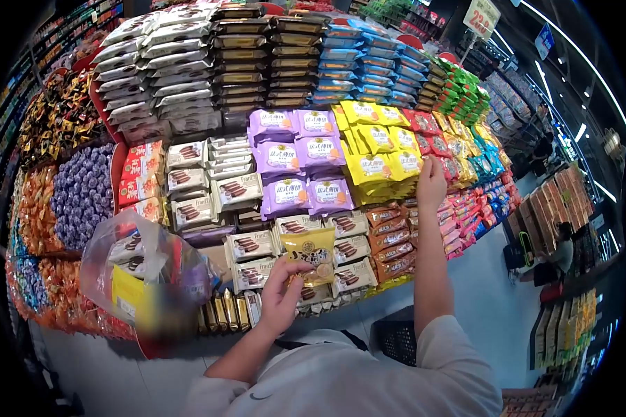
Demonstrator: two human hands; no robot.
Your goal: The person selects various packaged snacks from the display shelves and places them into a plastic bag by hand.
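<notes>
Two hands: both raised over the display (pixel 145 345), apart from each other.
Left hand (pixel 284 297): fingers and thumb closed on the pack (pixel 310 249).
Pack: yellow, printed face up, held by its lower left side in front of the torso; this grip probably leaves most of the print readable.
Right hand (pixel 431 182): arm stretched out, fingertips at the near right edge of the yellow pile (pixel 373 169); can't tell if pinched on a pack there or just touching.
Under left hand: white packs (pixel 252 273), in rows, fronts up, likely so names show.
Left of yellow pile: purple packs (pixel 290 195), laid in columns; grouping by colour presumably keeps kinds apart.
Right of yellow pile: red packs (pixel 438 146), close beside the right hand.
Below yellow pile: brown packs (pixel 395 250), overlapping, perhaps to save room.
Bag (pixel 99 272): clear plastic, goods inside, at the near left of the display; resting there probably spares a hand its weight. Part is blurred.
Back: tall stacks, white, dark, blue (pixel 377 61), green; flat stacking likely keeps them steady, and the height keeps low front rows visible.
Floor: dark basket (pixel 398 342) near the right elbow, contents unclear.
Sign (pixel 481 17): above the stacks, raised likely for visibility.
</notes>
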